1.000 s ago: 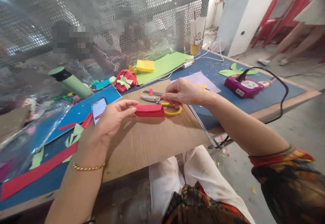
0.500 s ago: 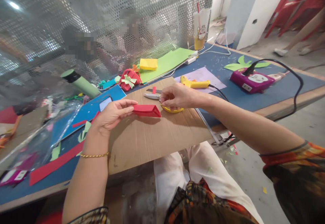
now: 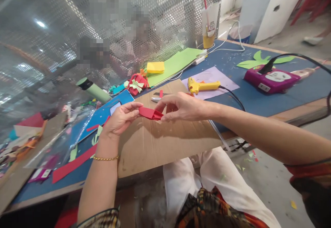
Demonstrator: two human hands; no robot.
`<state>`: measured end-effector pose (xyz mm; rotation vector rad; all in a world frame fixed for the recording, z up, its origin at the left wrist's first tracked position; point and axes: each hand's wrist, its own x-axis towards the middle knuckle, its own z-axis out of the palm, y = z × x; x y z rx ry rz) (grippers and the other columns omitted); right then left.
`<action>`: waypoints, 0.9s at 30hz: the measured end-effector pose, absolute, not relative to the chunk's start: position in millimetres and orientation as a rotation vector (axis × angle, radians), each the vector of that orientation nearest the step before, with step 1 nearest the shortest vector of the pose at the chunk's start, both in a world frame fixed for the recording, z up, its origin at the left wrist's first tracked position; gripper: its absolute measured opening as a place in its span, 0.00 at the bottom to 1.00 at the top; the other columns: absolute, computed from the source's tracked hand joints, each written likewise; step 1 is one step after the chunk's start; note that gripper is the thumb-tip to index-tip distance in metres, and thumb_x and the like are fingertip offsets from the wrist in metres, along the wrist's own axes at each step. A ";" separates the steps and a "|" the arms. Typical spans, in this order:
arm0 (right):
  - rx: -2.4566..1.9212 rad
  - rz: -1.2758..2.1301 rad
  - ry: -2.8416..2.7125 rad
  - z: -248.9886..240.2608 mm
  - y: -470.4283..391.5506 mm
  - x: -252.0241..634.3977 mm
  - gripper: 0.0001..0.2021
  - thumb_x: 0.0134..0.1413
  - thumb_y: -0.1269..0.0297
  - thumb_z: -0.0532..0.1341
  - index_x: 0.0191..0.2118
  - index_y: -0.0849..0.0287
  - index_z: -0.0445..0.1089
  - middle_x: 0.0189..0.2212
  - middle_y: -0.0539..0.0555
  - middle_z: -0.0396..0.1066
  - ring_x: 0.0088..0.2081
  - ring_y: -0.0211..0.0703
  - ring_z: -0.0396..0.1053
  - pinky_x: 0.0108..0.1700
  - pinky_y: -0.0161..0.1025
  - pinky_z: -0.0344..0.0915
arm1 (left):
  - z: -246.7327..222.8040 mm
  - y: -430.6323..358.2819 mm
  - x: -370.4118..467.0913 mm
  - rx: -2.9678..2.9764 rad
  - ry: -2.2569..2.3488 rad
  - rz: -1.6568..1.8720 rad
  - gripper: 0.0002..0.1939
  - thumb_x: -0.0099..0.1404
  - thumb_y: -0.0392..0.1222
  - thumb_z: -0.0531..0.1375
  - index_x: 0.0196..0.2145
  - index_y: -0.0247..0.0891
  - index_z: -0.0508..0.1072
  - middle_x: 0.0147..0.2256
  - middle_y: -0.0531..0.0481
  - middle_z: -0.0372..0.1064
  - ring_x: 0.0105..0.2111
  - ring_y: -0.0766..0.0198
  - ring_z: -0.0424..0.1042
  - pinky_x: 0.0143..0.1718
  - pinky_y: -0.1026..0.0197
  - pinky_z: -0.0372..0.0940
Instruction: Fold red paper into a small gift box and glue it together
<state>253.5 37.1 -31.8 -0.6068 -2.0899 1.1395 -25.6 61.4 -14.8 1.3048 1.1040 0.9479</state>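
Note:
A small folded red paper piece (image 3: pixel 148 112) is held above the brown cardboard (image 3: pixel 165 145). My left hand (image 3: pixel 124 117) pinches its left end between thumb and fingers. At its right, open-looking end, the thumb and fingertips of my right hand (image 3: pixel 178 107) grip the red folds. Scissors (image 3: pixel 156 99) lie on the cardboard just behind my right hand, mostly hidden by it. Beside them rests a dark blade-like strip with a small red scrap (image 3: pixel 161 93) on it.
A yellow glue gun (image 3: pixel 204 85) lies on purple paper (image 3: pixel 224 79). Farther right is a purple power strip (image 3: pixel 271 79) with a black cable. Behind are green paper (image 3: pixel 176 64), a yellow block (image 3: pixel 155 67) and a drink cup (image 3: pixel 209 31). A green bottle (image 3: pixel 94 90) stands leftward.
My right hand has moved left from the scissors to the red paper and now grips its right end. The red paper looks flatter. The whole view has shifted slightly.

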 end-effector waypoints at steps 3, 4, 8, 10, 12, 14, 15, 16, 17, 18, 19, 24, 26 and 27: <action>-0.601 1.149 -2.083 -32.7 36.9 252.9 0.11 0.58 0.66 0.68 0.46 0.63 0.77 0.33 0.51 0.80 0.29 0.34 0.76 0.29 0.31 0.65 | -14.9 60.8 -25.6 1.310 1.084 0.939 0.21 0.42 0.40 0.83 0.35 0.36 0.86 0.32 0.49 0.80 0.30 0.68 0.77 0.35 0.68 0.74; -0.607 1.151 -2.082 -32.4 36.6 252.8 0.11 0.58 0.66 0.69 0.46 0.63 0.77 0.33 0.51 0.80 0.29 0.34 0.76 0.29 0.31 0.65 | -14.9 60.6 -25.6 1.312 1.078 0.935 0.21 0.42 0.40 0.83 0.35 0.36 0.86 0.32 0.49 0.80 0.30 0.68 0.77 0.35 0.68 0.74; -0.615 1.173 -2.060 -30.7 35.0 252.1 0.12 0.58 0.65 0.69 0.46 0.64 0.77 0.33 0.51 0.80 0.29 0.34 0.76 0.30 0.31 0.67 | -15.0 60.0 -25.3 1.312 1.064 0.930 0.21 0.42 0.41 0.83 0.35 0.36 0.86 0.32 0.49 0.80 0.29 0.68 0.76 0.35 0.68 0.74; -0.608 1.163 -2.054 -30.6 34.8 251.7 0.12 0.58 0.65 0.69 0.46 0.64 0.77 0.32 0.51 0.80 0.29 0.34 0.76 0.30 0.31 0.67 | -15.1 59.9 -25.1 1.309 1.066 0.929 0.22 0.42 0.41 0.84 0.35 0.36 0.86 0.31 0.49 0.80 0.29 0.69 0.76 0.34 0.70 0.73; -0.591 1.169 -2.047 -30.8 35.0 251.7 0.11 0.58 0.65 0.68 0.46 0.63 0.77 0.32 0.50 0.79 0.29 0.34 0.75 0.30 0.31 0.67 | -15.0 59.7 -25.0 1.305 1.071 0.926 0.22 0.41 0.42 0.84 0.35 0.36 0.87 0.31 0.50 0.80 0.29 0.70 0.76 0.34 0.71 0.73; -0.551 1.208 -2.040 -30.8 35.5 252.1 0.12 0.59 0.65 0.68 0.46 0.63 0.77 0.32 0.51 0.80 0.29 0.34 0.75 0.30 0.31 0.67 | -14.5 59.4 -25.0 1.304 1.073 0.927 0.22 0.41 0.42 0.84 0.35 0.37 0.87 0.31 0.50 0.80 0.29 0.70 0.76 0.34 0.71 0.73; -0.527 1.226 -2.043 -30.6 35.6 252.6 0.12 0.59 0.63 0.67 0.47 0.63 0.77 0.33 0.51 0.80 0.29 0.34 0.75 0.30 0.32 0.68 | -14.1 59.1 -24.9 1.306 1.072 0.930 0.22 0.41 0.42 0.84 0.35 0.37 0.87 0.31 0.50 0.80 0.28 0.70 0.76 0.34 0.71 0.73; -0.508 1.231 -2.050 -30.3 35.7 253.0 0.13 0.60 0.61 0.67 0.47 0.63 0.77 0.33 0.51 0.80 0.29 0.34 0.75 0.30 0.32 0.68 | -13.7 58.8 -24.8 1.308 1.069 0.933 0.22 0.41 0.42 0.84 0.35 0.37 0.87 0.31 0.50 0.80 0.28 0.70 0.76 0.34 0.70 0.73; -0.497 1.219 -2.061 -30.0 35.7 253.5 0.14 0.62 0.59 0.66 0.47 0.63 0.78 0.32 0.51 0.80 0.29 0.34 0.74 0.30 0.32 0.67 | -13.2 58.4 -24.6 1.311 1.066 0.934 0.22 0.42 0.42 0.84 0.35 0.38 0.87 0.31 0.50 0.80 0.28 0.70 0.75 0.34 0.70 0.73; -0.499 1.181 -2.075 -29.7 35.5 253.8 0.14 0.63 0.58 0.65 0.48 0.63 0.78 0.32 0.51 0.79 0.28 0.34 0.73 0.29 0.32 0.66 | -12.8 58.0 -24.2 1.313 1.064 0.933 0.21 0.42 0.42 0.84 0.35 0.38 0.87 0.31 0.50 0.80 0.28 0.70 0.75 0.34 0.69 0.73; -0.515 1.117 -2.089 -29.7 35.3 254.0 0.14 0.64 0.58 0.64 0.47 0.63 0.78 0.31 0.52 0.79 0.28 0.33 0.72 0.29 0.31 0.64 | -12.5 57.7 -23.8 1.314 1.063 0.933 0.21 0.42 0.42 0.83 0.35 0.38 0.87 0.31 0.50 0.80 0.28 0.70 0.75 0.34 0.69 0.73; -0.585 0.643 -2.130 -36.0 36.2 251.1 0.10 0.62 0.68 0.61 0.43 0.64 0.79 0.32 0.53 0.78 0.29 0.33 0.68 0.32 0.33 0.60 | -13.3 57.4 -22.0 1.302 1.062 0.962 0.21 0.43 0.41 0.83 0.35 0.36 0.86 0.32 0.49 0.81 0.30 0.68 0.77 0.35 0.68 0.73; -0.604 0.490 -2.119 -40.4 37.8 248.9 0.09 0.61 0.70 0.59 0.40 0.64 0.77 0.29 0.51 0.76 0.27 0.33 0.65 0.32 0.34 0.57 | -14.0 57.6 -21.5 1.301 1.057 0.968 0.20 0.44 0.41 0.83 0.36 0.36 0.86 0.31 0.48 0.81 0.30 0.67 0.77 0.35 0.67 0.73; -0.624 0.431 -2.105 -42.4 38.6 247.8 0.08 0.61 0.71 0.58 0.38 0.64 0.76 0.27 0.50 0.73 0.26 0.33 0.63 0.32 0.34 0.55 | -14.3 57.6 -21.3 1.303 1.054 0.968 0.20 0.44 0.41 0.83 0.36 0.36 0.86 0.31 0.48 0.81 0.30 0.66 0.78 0.36 0.67 0.74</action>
